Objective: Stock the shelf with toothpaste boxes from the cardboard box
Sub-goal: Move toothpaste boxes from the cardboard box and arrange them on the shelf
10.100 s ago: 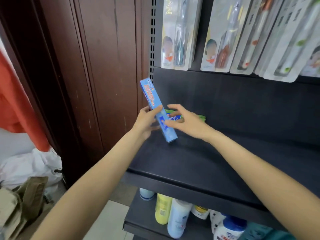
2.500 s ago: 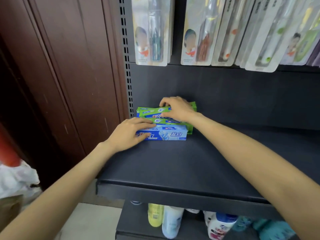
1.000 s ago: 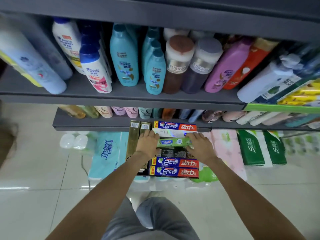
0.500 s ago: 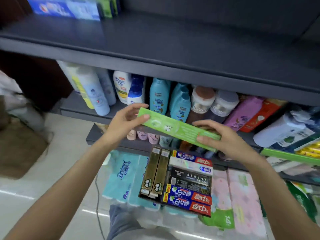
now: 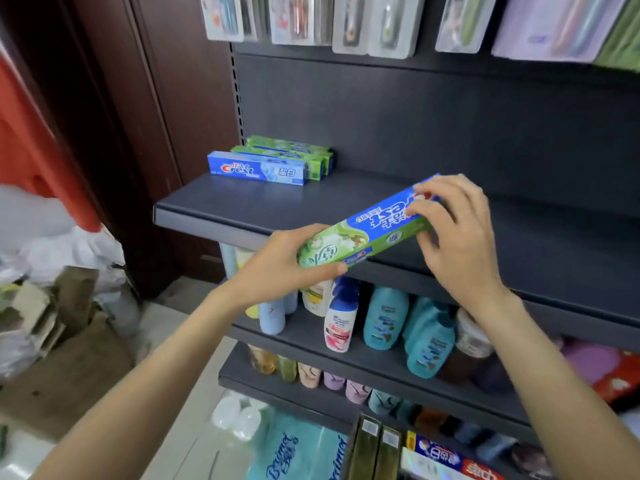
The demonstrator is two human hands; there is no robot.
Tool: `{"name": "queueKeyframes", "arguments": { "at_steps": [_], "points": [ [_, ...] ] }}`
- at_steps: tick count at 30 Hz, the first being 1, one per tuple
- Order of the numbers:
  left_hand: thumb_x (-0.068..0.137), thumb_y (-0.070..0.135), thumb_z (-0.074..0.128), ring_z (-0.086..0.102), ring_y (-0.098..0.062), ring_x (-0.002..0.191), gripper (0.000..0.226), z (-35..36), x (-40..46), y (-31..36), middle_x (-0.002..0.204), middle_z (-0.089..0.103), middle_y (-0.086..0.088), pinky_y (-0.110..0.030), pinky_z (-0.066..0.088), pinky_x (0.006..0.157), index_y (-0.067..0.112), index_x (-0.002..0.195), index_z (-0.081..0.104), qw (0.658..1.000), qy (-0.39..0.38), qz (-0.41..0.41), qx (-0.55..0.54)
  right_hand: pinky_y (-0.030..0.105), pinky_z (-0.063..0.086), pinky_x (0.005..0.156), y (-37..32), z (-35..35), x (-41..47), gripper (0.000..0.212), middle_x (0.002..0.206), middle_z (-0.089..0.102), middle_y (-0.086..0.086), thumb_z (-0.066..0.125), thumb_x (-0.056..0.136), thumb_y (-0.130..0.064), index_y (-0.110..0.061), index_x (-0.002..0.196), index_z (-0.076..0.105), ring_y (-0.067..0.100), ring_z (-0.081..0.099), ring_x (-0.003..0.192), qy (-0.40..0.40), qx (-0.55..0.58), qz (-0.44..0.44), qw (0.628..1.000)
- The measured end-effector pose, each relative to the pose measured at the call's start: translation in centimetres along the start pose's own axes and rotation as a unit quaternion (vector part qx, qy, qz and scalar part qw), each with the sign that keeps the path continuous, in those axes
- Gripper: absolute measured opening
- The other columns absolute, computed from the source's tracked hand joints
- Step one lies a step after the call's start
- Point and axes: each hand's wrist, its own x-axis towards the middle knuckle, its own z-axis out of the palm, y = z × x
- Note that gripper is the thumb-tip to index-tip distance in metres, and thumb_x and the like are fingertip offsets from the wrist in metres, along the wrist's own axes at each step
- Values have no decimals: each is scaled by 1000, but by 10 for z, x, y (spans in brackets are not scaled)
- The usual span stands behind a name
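I see both hands gripping one green toothpaste box [image 5: 367,233] mid-frame — left hand [image 5: 284,268] curled round its lower end, right hand [image 5: 457,230] pinching the upper — above the dark shelf [image 5: 242,206].

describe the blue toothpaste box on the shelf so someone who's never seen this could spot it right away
Start at the dark grey metal shelf below the hanging toothbrush packs and look to its far left end, beside the brown wooden panel. A short row of toothpaste boxes lies there, and the long blue cardboard toothpaste box is the front one. Unlike the green toothpaste boxes behind it, it is blue.
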Motion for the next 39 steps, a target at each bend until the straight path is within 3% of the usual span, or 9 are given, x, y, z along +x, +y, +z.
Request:
{"name": "queueKeyframes", "arguments": {
  "at_steps": [3,6,8,13,17,20,24,30,39],
  "points": [
    [76,48,65,60,1,90,50,0,10,-13,100,66,17,-18,46,77,29,121,55,990,130,-12,45,37,36,104,-10,11,13,46,131,45,10,69,76,-6,-9,116,46,23,42,121,4,98,210,973],
    [81,40,69,57,3,95,47,6,25,-20,103,62,20,-13,42,77,32,123,51,975,217,-38,-17,35,50,91,-33,25,32,38,118,58,2,65,86,-16,-19,115,40,11,60,99,-41,348,446,824],
    [82,28,69,51,9,102,52,12,36,-16,110,56,24,-7,36,81,39,126,43,979,193,-2,-62,32,54,82,-43,45,44,39,104,66,0,61,89,-27,-25,120,37,13,66,91,-129,424,496,747],
    [79,51,61,43,0,118,77,11,62,-36,126,48,8,-16,38,99,25,145,31,996,63,42,-52,41,52,90,-31,81,58,42,104,69,-3,66,86,-25,-38,120,44,13,66,97,-156,395,459,780],
    [79,54,54,46,-7,122,52,-47,98,-94,129,50,6,-25,37,101,25,122,59,987,152,29,48,43,50,92,6,90,73,41,104,67,-2,67,84,-27,-55,108,49,21,65,96,-201,325,415,825],
    [83,35,57,45,-22,125,46,-95,133,-142,134,50,-3,-23,28,104,16,124,58,974,151,10,168,28,47,82,26,103,96,45,108,62,-7,61,88,-23,-45,124,47,16,60,95,-241,234,360,871],
    [90,42,51,35,-22,133,52,-127,163,-179,146,41,4,-46,29,109,23,138,45,924,50,-49,375,30,43,87,39,141,132,51,115,58,-15,60,86,-19,-37,131,45,12,55,103,-268,153,270,912],
    [92,41,48,44,-18,125,46,-138,151,-188,139,47,8,-36,37,99,31,137,44,908,32,-6,417,33,42,95,30,205,164,52,123,59,-11,64,87,-19,-36,133,47,14,55,106,-309,203,215,904],
    [89,41,54,46,-19,122,45,-149,132,-198,132,52,6,-38,39,99,33,133,50,925,44,49,375,40,28,96,16,254,163,29,130,54,-10,52,93,-30,-41,119,61,22,37,118,-419,39,131,898]
  ]
}}
